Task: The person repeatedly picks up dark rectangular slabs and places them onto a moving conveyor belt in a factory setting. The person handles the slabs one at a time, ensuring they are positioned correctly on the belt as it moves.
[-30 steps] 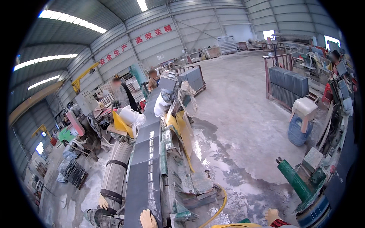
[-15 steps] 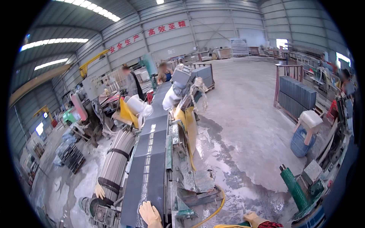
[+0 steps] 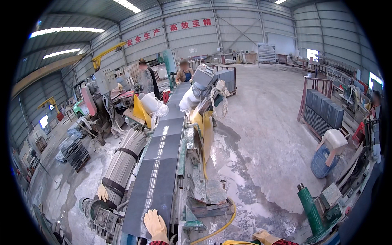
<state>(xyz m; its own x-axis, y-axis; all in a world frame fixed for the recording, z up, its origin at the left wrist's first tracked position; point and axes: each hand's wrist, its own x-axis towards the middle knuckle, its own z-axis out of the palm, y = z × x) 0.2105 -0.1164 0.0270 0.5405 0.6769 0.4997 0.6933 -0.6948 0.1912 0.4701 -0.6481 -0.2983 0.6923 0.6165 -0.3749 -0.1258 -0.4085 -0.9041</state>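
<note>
My left hand (image 3: 155,224), in a cream rubber glove with a red plaid cuff, lies flat on the near end of a dark grey stone slab (image 3: 150,188). Its fingers are stretched out. Several such slabs run end to end along a narrow conveyor line away from me. My right hand (image 3: 264,237), gloved the same way, is at the bottom edge beside a yellow item (image 3: 241,242); its fingers are partly hidden, so its grip is unclear. A loose cream glove (image 3: 102,192) rests on machinery left of the line.
A strapped bundle of long pale strips (image 3: 127,163) lies left of the line. Machine heads (image 3: 200,85) overhang the slabs farther along, with two people beyond. Right are a green post (image 3: 311,210), a yellow hose (image 3: 226,222), a blue drum (image 3: 323,161) and racked slabs (image 3: 324,108).
The whole view has tilted and shifted slightly. My left hand stays on the slab, with more of its wrist and plaid cuff showing. The slab's near end has come into view.
</note>
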